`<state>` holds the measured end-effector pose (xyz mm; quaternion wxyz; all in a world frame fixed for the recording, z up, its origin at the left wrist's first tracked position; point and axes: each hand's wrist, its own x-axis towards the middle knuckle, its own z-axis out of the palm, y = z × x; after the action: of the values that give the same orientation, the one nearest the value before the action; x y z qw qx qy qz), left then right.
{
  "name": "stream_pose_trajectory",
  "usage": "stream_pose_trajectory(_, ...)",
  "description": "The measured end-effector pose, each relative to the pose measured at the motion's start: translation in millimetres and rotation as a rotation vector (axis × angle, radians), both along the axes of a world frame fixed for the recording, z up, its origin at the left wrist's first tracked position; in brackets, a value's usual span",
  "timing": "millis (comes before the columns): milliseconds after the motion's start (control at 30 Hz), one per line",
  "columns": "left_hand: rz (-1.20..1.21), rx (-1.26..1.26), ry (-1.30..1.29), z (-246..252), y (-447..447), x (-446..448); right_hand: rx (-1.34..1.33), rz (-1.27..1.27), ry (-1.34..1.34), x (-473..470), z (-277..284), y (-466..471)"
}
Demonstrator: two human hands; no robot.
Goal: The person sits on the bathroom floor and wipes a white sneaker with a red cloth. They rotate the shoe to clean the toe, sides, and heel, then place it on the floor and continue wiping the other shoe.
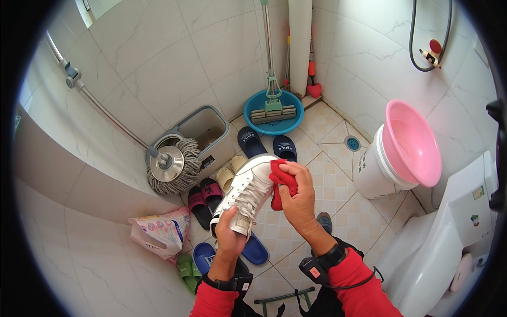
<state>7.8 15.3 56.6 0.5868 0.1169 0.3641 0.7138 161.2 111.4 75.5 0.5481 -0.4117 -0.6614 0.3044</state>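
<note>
A white lace-up sneaker (253, 180) is held up above the tiled floor, its toe pointing away from me. My left hand (231, 233) grips it at the heel end, with the thumb by the tongue. In my right hand (297, 190) is a bunched red cloth (283, 182), pressed against the right side of the sneaker's toe. The sole is mostly hidden beneath the shoe.
Slippers (204, 198) lie on the floor below. A string mop (174, 164) leans in a grey bucket (214, 138); a sponge mop (273, 113) stands in a blue basin (253, 99). A pink basin (414, 142) tops a white bucket (368, 170) near the toilet (427, 253).
</note>
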Motion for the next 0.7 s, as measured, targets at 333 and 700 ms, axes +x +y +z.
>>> stream_pose_trajectory(333, 0.003, 0.053, -0.109, 5, 3, -5, -0.020, -0.034, 0.088, 0, -6, 3)
stream_pose_trajectory(700, -0.017, 0.047, -0.096, 1, 1, -12, 0.114, -0.094, 0.035, 0, 4, 3)
